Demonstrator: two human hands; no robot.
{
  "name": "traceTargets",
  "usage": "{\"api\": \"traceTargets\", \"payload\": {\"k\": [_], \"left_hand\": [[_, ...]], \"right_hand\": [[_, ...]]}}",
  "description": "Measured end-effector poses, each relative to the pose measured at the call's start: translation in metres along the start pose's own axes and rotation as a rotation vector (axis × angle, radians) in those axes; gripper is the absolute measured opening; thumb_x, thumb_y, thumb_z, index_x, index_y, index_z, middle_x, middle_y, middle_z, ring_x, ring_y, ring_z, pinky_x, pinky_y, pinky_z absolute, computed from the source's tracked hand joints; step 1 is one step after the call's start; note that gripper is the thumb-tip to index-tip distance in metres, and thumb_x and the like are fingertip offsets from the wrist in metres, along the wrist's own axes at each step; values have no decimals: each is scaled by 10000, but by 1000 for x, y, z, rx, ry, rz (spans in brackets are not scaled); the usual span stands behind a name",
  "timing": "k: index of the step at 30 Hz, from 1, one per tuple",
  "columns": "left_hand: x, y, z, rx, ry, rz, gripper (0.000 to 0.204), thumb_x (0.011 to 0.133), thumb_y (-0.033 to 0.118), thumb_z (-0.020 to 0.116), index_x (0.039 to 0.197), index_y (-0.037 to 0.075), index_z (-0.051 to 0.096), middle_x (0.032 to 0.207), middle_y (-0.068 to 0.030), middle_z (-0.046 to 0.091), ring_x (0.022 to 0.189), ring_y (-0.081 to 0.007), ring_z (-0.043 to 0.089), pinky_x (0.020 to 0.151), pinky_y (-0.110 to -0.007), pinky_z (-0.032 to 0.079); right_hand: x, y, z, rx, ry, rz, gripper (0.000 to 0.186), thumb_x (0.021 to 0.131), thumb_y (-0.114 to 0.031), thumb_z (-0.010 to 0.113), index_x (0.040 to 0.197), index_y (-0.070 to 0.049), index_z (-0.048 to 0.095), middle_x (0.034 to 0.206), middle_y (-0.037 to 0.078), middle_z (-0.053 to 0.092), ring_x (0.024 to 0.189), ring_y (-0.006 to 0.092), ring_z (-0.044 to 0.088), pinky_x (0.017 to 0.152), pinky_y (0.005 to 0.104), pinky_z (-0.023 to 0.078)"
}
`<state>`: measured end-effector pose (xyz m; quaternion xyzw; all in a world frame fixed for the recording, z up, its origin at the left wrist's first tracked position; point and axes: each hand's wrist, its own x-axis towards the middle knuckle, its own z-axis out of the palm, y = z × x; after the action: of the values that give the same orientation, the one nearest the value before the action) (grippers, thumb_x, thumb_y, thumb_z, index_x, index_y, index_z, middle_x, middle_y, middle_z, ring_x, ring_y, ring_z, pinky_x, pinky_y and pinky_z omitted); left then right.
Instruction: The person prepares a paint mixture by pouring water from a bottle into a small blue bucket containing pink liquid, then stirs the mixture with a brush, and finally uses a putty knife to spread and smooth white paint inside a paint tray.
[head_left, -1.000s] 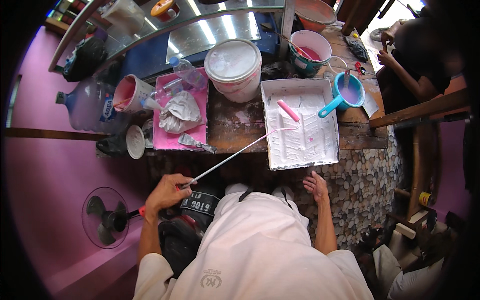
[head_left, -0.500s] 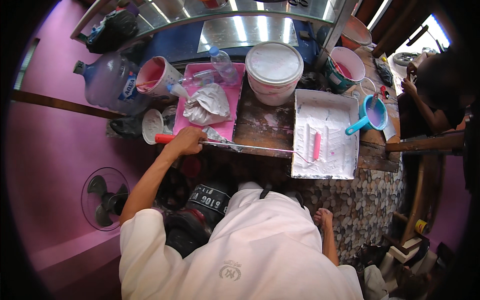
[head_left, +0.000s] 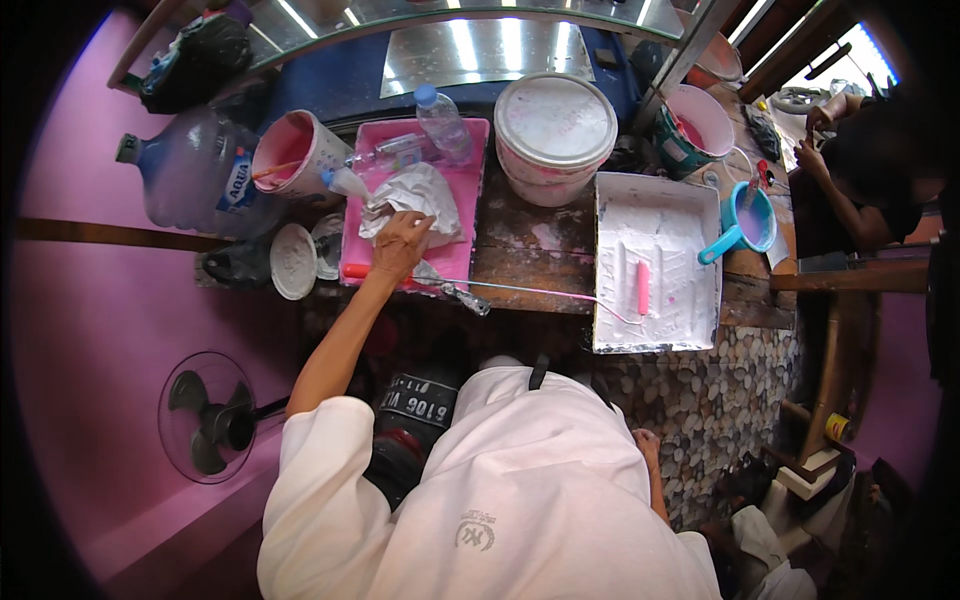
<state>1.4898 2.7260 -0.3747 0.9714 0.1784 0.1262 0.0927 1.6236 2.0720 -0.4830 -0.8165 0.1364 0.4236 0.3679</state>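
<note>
- The left hand (head_left: 402,243) covers part of a crumpled white wad (head_left: 415,195); its fingers bend down against it, thumb hidden, so I cannot tell whether they have closed on it
- The paint roller (head_left: 643,287) has its red handle over the near part of the pink tray (head_left: 460,259), partly hidden by the left wrist, and its pink end in the white tray (head_left: 621,215)
- The right hand (head_left: 648,440) is partly hidden by the shirt (head_left: 520,460); its grip cannot be made out
- Bare wood of the table (head_left: 540,236) shows between the 2 trays, crossed by the roller's rod
- The white tray juts past the table's front edge
- A scraper (head_left: 468,298) pokes out over that edge, touching or just under the rod; I cannot tell which
- Behind the wad are 2 clear bottles (head_left: 442,124); a lidded tub (head_left: 555,130) stands right of them
- A blue dipper (head_left: 750,225) sits just right of the white tray
</note>
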Motion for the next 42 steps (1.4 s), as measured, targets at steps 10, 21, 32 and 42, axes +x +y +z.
{"api": "traceTargets", "payload": {"k": [10, 21, 32, 42], "left_hand": [[12, -31, 23, -12, 20, 49, 105, 761, 123, 605, 832, 47, 622, 783, -123, 618, 761, -286, 606, 669, -386, 474], [59, -63, -28, -485, 184, -536, 161, 847, 166, 579, 861, 10, 614, 740, -122, 643, 684, -255, 630, 639, -353, 470], [39, -43, -82, -650, 401, -659, 99, 835, 95, 606, 811, -1, 619, 673, -45, 603, 633, -85, 531, 581, -251, 430], [82, 80, -228, -804, 464, -273, 65, 871, 64, 596, 867, 1, 612, 750, 22, 589, 677, -29, 510, 612, -172, 399]], "right_hand": [[-15, -22, 1, 176, 97, 131, 384, 799, -153, 613, 1123, 30, 519, 859, 94, 612, 629, 171, 623, 517, 260, 503], [-28, -68, 14, 87, 92, 25, 383, 815, -153, 610, 1140, 31, 524, 897, 93, 612, 692, 168, 620, 604, 277, 516], [-37, -177, 50, -68, -75, -218, 379, 828, -183, 644, 1136, 15, 542, 885, 75, 618, 736, 152, 616, 623, 266, 505], [-72, -428, 210, -326, -287, -1263, 937, 633, -443, 778, 1336, 11, 358, 1299, 222, 459, 1192, 352, 459, 1000, 396, 373]]}}
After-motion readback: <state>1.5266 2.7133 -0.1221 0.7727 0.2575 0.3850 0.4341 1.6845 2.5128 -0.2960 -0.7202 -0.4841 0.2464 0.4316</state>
